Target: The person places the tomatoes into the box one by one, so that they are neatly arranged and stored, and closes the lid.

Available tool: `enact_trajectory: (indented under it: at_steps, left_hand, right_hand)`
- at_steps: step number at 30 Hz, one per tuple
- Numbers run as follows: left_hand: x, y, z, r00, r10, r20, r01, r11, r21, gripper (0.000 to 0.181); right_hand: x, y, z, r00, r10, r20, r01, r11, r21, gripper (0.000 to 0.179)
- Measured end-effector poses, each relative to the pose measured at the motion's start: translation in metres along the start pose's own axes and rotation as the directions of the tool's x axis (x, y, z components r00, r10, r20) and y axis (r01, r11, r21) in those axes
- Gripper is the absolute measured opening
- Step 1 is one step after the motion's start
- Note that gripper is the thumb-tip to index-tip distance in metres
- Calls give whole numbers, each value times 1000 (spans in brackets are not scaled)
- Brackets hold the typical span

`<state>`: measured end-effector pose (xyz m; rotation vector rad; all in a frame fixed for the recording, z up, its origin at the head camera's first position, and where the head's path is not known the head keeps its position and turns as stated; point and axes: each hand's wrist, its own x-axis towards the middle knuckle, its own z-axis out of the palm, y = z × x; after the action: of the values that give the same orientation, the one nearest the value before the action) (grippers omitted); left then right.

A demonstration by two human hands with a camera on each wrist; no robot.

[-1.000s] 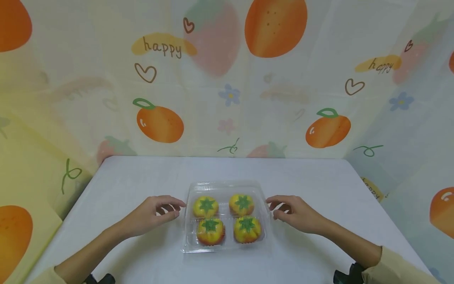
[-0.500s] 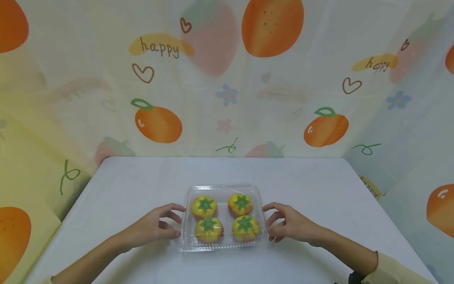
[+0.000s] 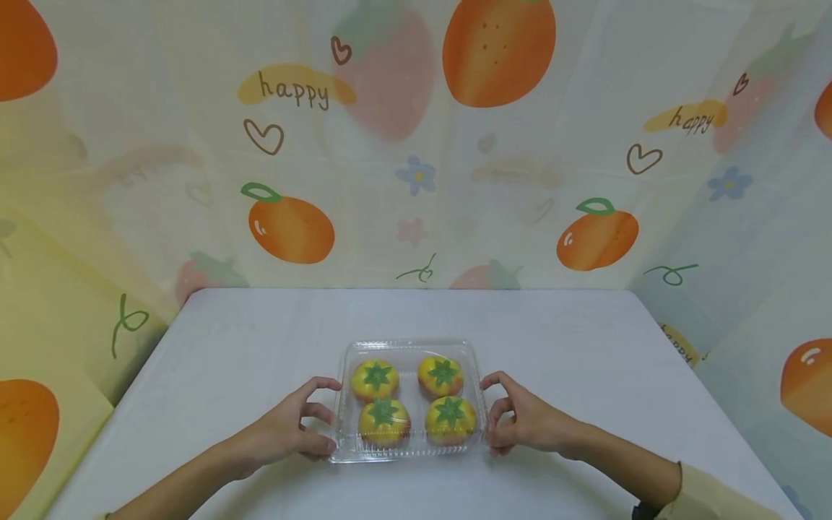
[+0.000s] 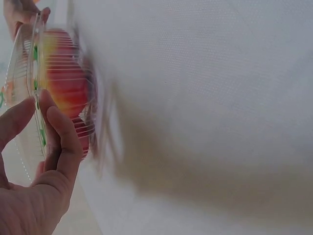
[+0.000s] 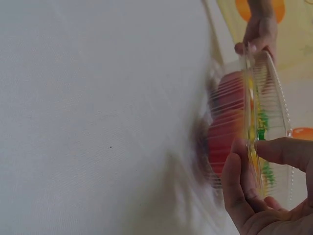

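Note:
A clear plastic clamshell box, lid down, sits near the middle of the white table. Inside are several round yellow-and-red fruit-shaped pieces with green star-shaped tops, arranged in two rows. My left hand is at the box's left edge; in the left wrist view its thumb and fingers pinch the rim. At the opposite edge is my right hand. Seen from the right wrist, its thumb and fingers pinch the rim on that side. Ribbed box walls show the pieces' red sides through them.
White cloth covers the table, which ends at a straight back edge. Behind and at both sides hangs a pale curtain printed with oranges, strawberries, hearts and the word "happy".
Both hands have come in from beside the box to its edges, their fingers curling to pinch the rim. The box's far edge appears slightly lower in the head view than a second ago.

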<state>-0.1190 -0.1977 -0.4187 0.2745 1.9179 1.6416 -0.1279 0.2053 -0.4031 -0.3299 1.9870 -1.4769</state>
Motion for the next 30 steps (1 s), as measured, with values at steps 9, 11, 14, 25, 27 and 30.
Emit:
enact_trajectory:
  at_steps: [9, 11, 14, 25, 27, 30]
  left_hand:
    - [2, -1, 0, 1000, -4, 9, 5, 1000, -22, 85]
    - [2, -1, 0, 1000, -8, 12, 8, 1000, -24, 85]
    - [2, 0, 0, 1000, -10, 12, 10, 999, -30, 85]
    - [2, -3, 4, 1000, -14, -26, 12, 999, -53, 86]
    - [2, -4, 3, 1000, -11, -24, 10, 999, -50, 86]
    - [2, -3, 4, 1000, -11, -22, 10, 999, -53, 86]
  right_hand:
    - [1, 1, 1, 1000, -5, 11, 5, 1000, -6, 67]
    - [1, 1, 1, 1000, -4, 20, 4, 1000, -11, 66]
    - [1, 1, 1, 999, -5, 32, 5, 1000, -22, 66]
    - [2, 0, 2, 999, -3, 44, 4, 1000, -5, 68]
    - [2, 1, 2, 999, -1, 41, 1, 1000, -4, 68]
    - [3, 1, 3, 999, 3, 37, -3, 1000, -2, 68]
